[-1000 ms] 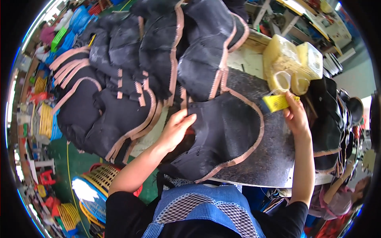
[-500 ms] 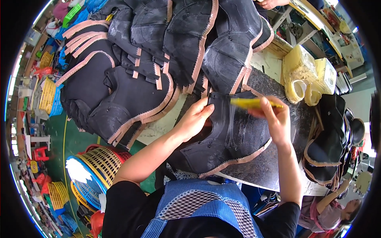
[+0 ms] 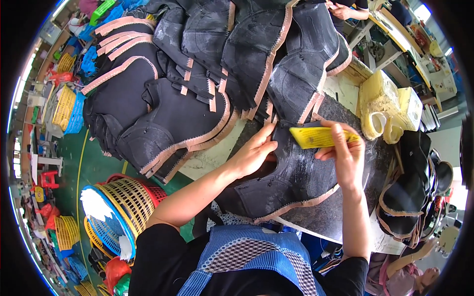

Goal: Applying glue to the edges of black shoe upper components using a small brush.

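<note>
On the dark worktop in front of me lies a black sewn piece with a pink zigzag-stitched strip along its near edge. It looks like a boot upper or lining; pale smears mark its surface. My left hand pinches its upper left edge between thumb and fingers. A flat yellow scraper is gripped in my right hand, over the piece's upper part. From this view I cannot tell whether its edge touches. Beyond my hands, several similar black pieces overlap, their pink strips showing.
Yellowed, glue-crusted containers stand right of the worktop. More black pieces hang farther right, near a seated person. Stacked plastic baskets sit on the green floor at left. Another person's hands show at the far edge.
The yellow scraper has turned, so its broad face now shows, and it sits slightly lower. My left hand keeps hold of the black piece. The whole view has shifted a little.
</note>
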The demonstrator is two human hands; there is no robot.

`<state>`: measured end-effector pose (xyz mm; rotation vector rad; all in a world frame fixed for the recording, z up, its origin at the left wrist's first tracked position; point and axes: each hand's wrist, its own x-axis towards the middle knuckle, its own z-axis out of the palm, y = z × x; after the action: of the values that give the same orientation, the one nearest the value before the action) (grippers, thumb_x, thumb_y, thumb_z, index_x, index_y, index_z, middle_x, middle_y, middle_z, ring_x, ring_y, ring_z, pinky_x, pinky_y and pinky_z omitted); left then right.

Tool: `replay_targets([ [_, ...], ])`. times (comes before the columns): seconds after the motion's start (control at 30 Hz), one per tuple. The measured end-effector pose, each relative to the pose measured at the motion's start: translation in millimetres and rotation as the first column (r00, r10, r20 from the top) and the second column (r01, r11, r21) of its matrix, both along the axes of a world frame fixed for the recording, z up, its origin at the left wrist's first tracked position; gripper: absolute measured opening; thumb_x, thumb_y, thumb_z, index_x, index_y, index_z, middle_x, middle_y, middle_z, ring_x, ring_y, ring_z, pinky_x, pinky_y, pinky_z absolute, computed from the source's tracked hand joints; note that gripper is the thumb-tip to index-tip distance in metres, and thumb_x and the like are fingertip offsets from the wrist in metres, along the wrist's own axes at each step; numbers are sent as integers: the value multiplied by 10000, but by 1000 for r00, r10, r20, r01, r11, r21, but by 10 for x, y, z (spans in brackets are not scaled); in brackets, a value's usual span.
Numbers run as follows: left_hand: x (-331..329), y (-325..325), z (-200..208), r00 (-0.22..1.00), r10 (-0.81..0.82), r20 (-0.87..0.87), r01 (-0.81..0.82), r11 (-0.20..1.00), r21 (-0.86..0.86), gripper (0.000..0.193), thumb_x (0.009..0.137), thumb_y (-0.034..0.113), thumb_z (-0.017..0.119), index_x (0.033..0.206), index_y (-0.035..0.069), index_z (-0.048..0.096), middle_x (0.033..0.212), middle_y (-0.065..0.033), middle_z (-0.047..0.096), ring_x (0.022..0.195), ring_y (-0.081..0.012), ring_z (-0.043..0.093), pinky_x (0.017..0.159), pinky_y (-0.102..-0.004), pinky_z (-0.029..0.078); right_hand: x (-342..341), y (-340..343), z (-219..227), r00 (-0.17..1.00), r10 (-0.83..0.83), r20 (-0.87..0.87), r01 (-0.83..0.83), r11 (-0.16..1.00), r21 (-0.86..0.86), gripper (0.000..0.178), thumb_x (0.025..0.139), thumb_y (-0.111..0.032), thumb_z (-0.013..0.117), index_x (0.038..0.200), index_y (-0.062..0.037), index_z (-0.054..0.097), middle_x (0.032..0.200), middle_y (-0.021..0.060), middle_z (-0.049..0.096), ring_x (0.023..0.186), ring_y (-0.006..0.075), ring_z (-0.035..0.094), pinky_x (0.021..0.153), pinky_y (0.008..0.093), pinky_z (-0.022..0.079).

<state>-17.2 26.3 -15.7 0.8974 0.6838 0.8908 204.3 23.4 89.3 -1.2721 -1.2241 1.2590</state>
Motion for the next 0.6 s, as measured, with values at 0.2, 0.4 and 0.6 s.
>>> replay_targets([
  [0.2,27,-18,44,959,81,-270,-60,994,87,537,1046,188,473,1488,-56,292,1513,-166,382,1363,-208,394,1129,-307,293,-44,66,-229,991,-76,109,67,994,89,312,1017,-273,566,1109,-1,686,911,120,721,660,146,697,573,225,568],
  [0.4,52,152,84,989,107,-98,-123,978,-171,547,1042,202,503,1480,-67,314,1503,-156,410,1369,-184,401,1137,-294,312,-94,-396,-152,940,313,136,-294,945,-143,243,985,-195,611,1087,5,703,909,127,722,679,131,696,594,245,593],
  [0.6,57,154,92,998,57,-21,-61,968,-244,537,1041,215,494,1489,-33,333,1522,-120,402,1393,-178,362,1153,-300,257,-114,-224,-85,965,135,223,-141,990,11,243,999,-183,589,1102,8,700,943,131,727,730,153,704,650,261,591],
])
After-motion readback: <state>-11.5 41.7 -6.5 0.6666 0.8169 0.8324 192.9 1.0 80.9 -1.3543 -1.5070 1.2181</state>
